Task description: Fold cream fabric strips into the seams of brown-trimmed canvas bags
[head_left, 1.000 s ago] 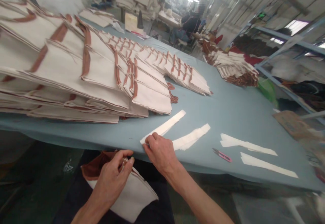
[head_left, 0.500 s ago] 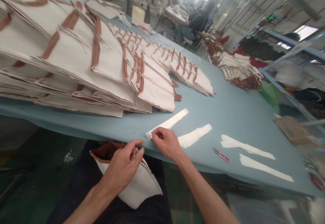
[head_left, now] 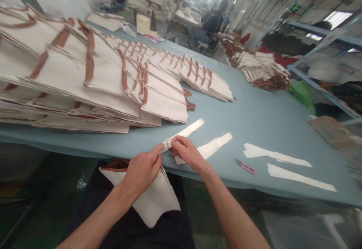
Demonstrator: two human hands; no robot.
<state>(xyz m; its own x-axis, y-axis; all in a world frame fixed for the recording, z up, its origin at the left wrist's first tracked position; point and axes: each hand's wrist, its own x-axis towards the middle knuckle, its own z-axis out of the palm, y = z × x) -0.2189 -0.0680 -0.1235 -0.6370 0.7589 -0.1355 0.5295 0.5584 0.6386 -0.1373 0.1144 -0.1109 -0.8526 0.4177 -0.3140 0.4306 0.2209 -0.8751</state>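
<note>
A cream cloth bag (head_left: 152,203) with brown edging lies across my lap, below the table edge. My left hand (head_left: 144,168) is over its upper edge, fingers closed, with the fingertips on the near end of a white strip (head_left: 192,128); whether its hidden fingers also grip the bag I cannot tell. My right hand (head_left: 186,151) is closed in a pinch at the same strip end, right beside the left fingertips. A small brown bit shows between the hands. More white strips (head_left: 216,145) lie just right of my right hand.
Stacked cream bags with brown trim (head_left: 113,68) cover the table's left side. Pink thread snips (head_left: 245,167) and further white strips (head_left: 299,177) lie to the right. A cloth pile (head_left: 260,68) sits at the far right end. A person (head_left: 210,25) sits in the background.
My left hand has moved up from the bag's edge to the strip end, meeting my right hand there. The bag's opening has sagged flatter. The view has shifted slightly.
</note>
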